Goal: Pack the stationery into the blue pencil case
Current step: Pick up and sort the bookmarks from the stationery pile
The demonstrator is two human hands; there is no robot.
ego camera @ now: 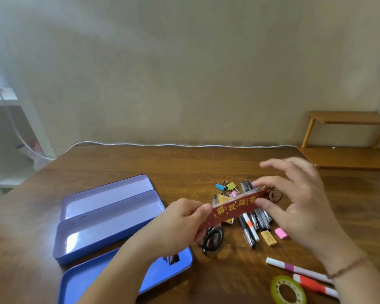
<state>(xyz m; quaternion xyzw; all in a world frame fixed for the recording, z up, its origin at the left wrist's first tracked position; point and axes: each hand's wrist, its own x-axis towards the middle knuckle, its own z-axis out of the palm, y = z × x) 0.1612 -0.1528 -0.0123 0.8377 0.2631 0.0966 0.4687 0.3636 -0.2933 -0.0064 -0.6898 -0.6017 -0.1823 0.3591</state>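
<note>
Above the wooden table [119,163], left hand [180,220] and right hand [294,207] pinch a flat red bookmark [233,210] — glossy; rectangular.

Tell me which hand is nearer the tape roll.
Right. The right hand is above the tape roll, its wrist passing just beside it. The left hand sits farther off to the left, holding the red ruler.

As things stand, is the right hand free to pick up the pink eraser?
Probably not yet: the right hand pinches one end of the red bookmark, the left hand the other. The pink eraser lies uncovered just below it.
</note>
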